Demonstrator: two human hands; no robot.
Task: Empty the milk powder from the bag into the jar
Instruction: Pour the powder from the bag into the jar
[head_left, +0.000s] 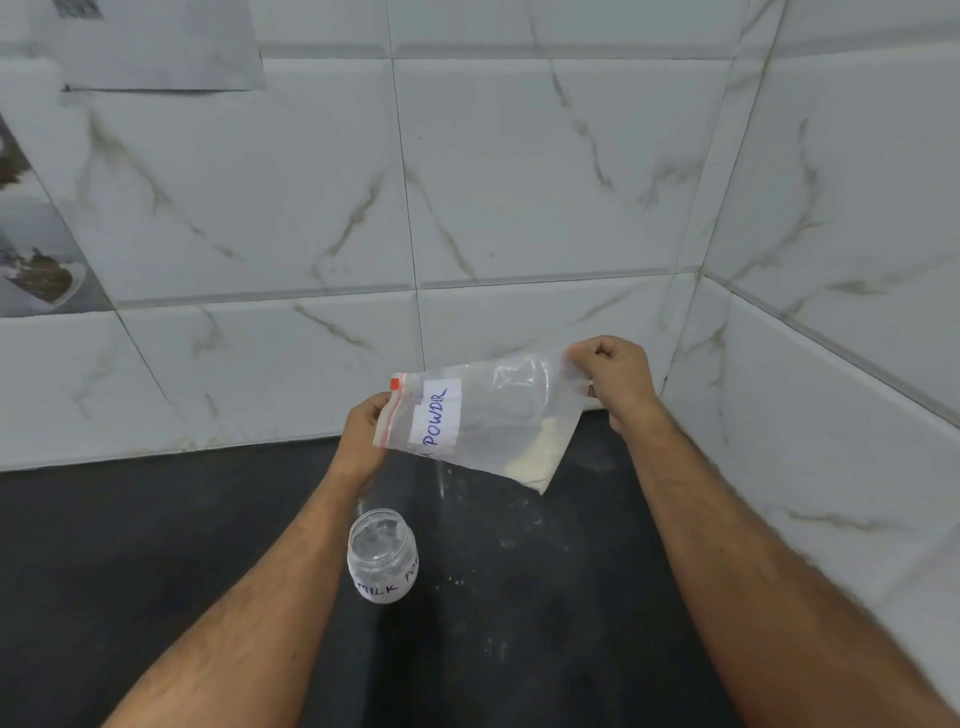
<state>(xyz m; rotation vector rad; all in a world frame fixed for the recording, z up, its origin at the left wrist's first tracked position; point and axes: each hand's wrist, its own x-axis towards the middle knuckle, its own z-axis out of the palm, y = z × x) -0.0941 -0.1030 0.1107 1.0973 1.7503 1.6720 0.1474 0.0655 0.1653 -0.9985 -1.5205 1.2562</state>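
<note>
Clear plastic, one zip bag (483, 421), hangs in the air above the back of the dark counter (156, 545), close to the right-hand corner where the two tiled walls (519, 182) meet. It lies nearly sideways: the red zip strip (388, 415) is at the left, and the bottom end is at the right. The left hand (363, 431) pinches the zip end between closed fingers. The right hand (615, 379) is closed in a fist on the upper right corner of the bag.

Cream-coloured milk powder (540, 457) sits in the low right corner of the bag, away from the mouth. A white label (435, 418) on the bag reads "POWDER".

One small clear jar (382, 556) stands upright on the counter, nearer the front edge than the bag and well below it, just beside the left forearm. Its mouth is open, no lid is visible, and its label reads "MILK". I cannot tell whether any powder is already inside; it looks nearly empty.

As I judge it, the pour is hardly begun. The powder is still in the bag, the zip end is not over the jar, and whether the zip is open I cannot tell. White specks (467, 499) dust the counter between bag and jar.

Count: one bag, one jar, two hands, no lid.
</note>
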